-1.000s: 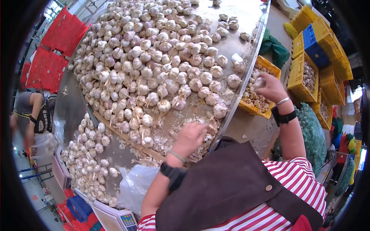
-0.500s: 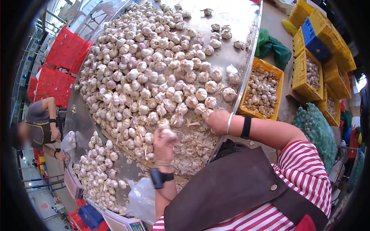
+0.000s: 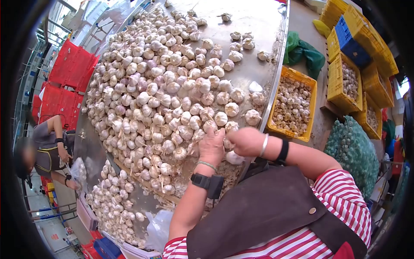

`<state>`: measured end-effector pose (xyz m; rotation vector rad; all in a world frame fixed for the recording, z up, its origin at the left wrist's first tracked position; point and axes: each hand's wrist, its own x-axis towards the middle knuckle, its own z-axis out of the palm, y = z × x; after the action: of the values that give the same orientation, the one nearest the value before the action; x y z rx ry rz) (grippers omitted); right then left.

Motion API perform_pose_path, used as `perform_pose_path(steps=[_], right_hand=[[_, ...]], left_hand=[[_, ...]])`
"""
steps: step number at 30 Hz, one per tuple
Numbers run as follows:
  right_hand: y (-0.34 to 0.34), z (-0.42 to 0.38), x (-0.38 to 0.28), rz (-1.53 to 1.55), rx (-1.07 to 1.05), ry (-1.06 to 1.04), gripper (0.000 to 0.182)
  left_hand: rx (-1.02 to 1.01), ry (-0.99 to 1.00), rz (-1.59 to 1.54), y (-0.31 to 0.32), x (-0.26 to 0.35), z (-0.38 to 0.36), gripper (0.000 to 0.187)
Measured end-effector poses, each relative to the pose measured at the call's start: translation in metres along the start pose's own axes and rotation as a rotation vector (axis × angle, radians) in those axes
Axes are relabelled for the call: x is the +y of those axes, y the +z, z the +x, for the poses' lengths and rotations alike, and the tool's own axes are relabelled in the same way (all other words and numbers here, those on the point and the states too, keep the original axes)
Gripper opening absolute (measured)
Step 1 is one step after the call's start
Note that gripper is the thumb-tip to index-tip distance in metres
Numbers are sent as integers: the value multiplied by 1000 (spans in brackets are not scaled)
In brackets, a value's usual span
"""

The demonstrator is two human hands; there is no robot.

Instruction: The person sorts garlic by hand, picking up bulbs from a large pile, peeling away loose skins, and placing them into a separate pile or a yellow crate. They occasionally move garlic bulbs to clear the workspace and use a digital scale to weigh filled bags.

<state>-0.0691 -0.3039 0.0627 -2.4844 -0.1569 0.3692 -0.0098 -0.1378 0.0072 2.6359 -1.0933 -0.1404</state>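
Note:
My left hand (image 3: 211, 149) is at the near edge of a large heap of garlic bulbs (image 3: 161, 93), its fingers closed round a garlic bulb that they partly cover. Just to its right, almost touching, is my right hand (image 3: 246, 141), curled like a fist; whatever its fingers pinch is hidden. Below the right hand a clean white garlic bulb (image 3: 235, 158) lies close to the table edge. Loose papery skins (image 3: 230, 173) are scattered under and around both hands.
A smaller garlic pile (image 3: 113, 196) lies left, beside a clear plastic bag (image 3: 158, 228). Past the metal table's right rim stand a yellow crate (image 3: 313, 103) of garlic and a full green net sack (image 3: 351, 151). Another person (image 3: 49, 144) works at far left, holding a plastic bag.
My left hand has moved up and right, next to my right hand. The white bulb now shows below the right hand. The right hand has shifted slightly downward and is more curled.

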Motion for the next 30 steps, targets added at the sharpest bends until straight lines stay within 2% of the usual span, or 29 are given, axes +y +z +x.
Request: perform_pose_path(steps=[3, 4, 6, 8, 9, 10, 12, 13, 14, 16, 17, 20, 21, 22, 26, 28, 29, 30], right_hand=[[-29, -10, 22, 325, 156, 20, 16], [-27, -10, 28, 326, 152, 18, 16], [-17, -8, 37, 111, 81, -2, 17], [-7, -10, 30, 24, -68, -71, 29], [-7, -8, 21, -11, -185, -83, 33], [-6, -6, 11, -47, -306, -102, 37], [10, -3, 2, -17, -290, -197, 38], [10, -3, -8, -101, -305, -210, 32], [12, -1, -17, -190, -317, -223, 27], [26, 4, -28, -256, -330, -270, 27], [31, 5, -35, -334, -368, -256, 27], [48, 5, -45, -446, -361, -235, 23], [50, 6, -49, -397, -392, -123, 22], [51, 7, -52, -349, -421, -10, 22], [40, 3, -49, -408, -457, 4, 26], [35, 0, -53, -266, -376, 129, 31], [32, -5, -49, -243, -265, 79, 35], [30, -9, -46, -265, -272, 75, 35]], left_hand=[[-22, 114, 78, 6, -2, 3, 44], [-35, 187, 110, 7, -4, 3, 44], [-59, 175, 68, 8, -8, 0, 42], [103, -62, -448, 8, -17, -8, 34], [40, -229, -766, 7, -24, -11, 34], [44, -242, -751, 4, -32, -21, 34], [13, -573, -1979, -25, -35, -40, 27], [79, -523, -2198, -33, -33, -50, 31], [113, -524, -2188, -38, -33, -58, 31], [114, -438, -2626, -45, -33, -74, 41], [90, -411, -2721, -49, -33, -81, 49], [167, -450, -2750, -65, -21, -98, 54], [129, -344, -2790, -60, -25, -105, 57], [141, -330, -2802, -60, -25, -110, 57], [136, -284, -2769, -57, -26, -129, 55], [143, -285, -2823, -56, -24, -140, 46], [194, -336, -2769, -65, -16, -144, 40], [210, -318, -2784, -60, -19, -152, 40]])
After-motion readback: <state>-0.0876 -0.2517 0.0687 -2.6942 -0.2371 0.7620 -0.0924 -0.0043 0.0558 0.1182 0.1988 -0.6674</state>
